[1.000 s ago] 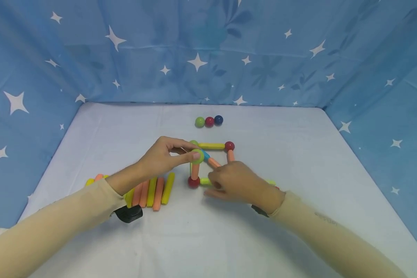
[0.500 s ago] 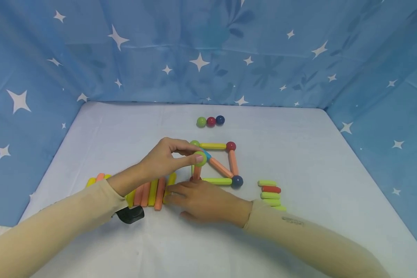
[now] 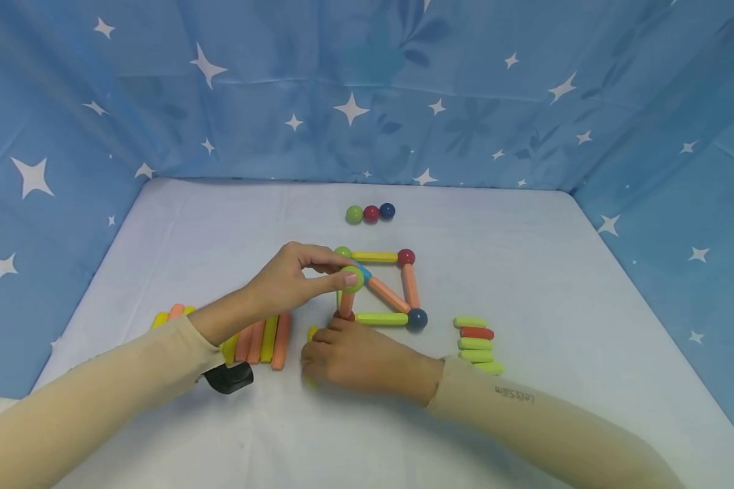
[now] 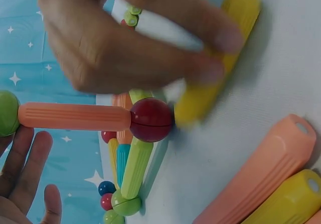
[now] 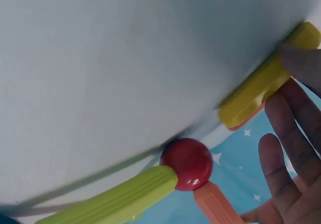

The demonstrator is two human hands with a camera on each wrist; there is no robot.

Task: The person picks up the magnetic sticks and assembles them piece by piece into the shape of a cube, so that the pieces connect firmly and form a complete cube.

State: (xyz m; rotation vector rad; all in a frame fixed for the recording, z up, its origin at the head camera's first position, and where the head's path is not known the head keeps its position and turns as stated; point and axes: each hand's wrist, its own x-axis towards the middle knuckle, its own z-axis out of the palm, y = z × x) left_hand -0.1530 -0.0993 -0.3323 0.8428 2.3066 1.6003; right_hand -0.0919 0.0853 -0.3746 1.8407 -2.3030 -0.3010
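Note:
My left hand (image 3: 293,275) holds a green ball (image 3: 352,279) between thumb and fingers. Below that ball an orange magnetic stick (image 4: 75,116) stands upright on a red ball (image 4: 151,119), a corner of the flat frame on the table. The frame joins yellow, orange and green sticks to balls, including a navy ball (image 3: 417,319), with a blue and orange diagonal (image 3: 387,293) across it. In front of the red corner my right hand (image 3: 357,360) pinches a yellow stick (image 5: 261,86) low over the table; the hand mostly covers it in the head view.
Orange and yellow sticks (image 3: 281,343) lie in a row at the left, partly under my left forearm. Short green and red sticks (image 3: 477,333) are stacked in a column at the right. Green, red and navy balls (image 3: 371,214) sit together at the back, before a blue star-patterned curtain (image 3: 251,102).
My right hand has gone from the frame's right side to the stick row at the left and drawn the end yellow stick away rightward. My left hand stays on the green ball.

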